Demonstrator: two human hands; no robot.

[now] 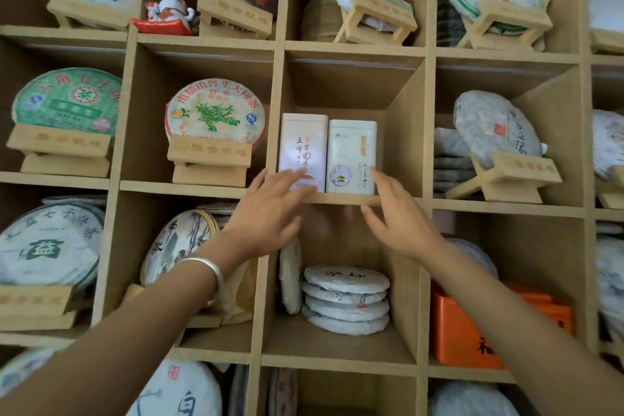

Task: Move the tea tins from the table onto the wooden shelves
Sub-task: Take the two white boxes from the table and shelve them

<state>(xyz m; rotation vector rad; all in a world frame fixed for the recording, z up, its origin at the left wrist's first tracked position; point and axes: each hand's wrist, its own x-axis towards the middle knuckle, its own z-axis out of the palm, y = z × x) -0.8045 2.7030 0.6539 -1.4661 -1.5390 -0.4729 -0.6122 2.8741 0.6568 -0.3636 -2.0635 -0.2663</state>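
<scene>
Left hand (270, 209) and right hand (395, 216) spread open, empty; could topple pink tin (303, 145), white tin (351, 155) near shelf edge (337, 200).

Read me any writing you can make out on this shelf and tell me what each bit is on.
"南糯山野生大树茶": around the rim of the tea cake with the green plant.
"五峰": pink-white tin.
"七子": green-labelled cake.
"益": lower left cake.
"白": bottom cake.
Pale green tin and wooden stand engravings: too blurred.
</scene>
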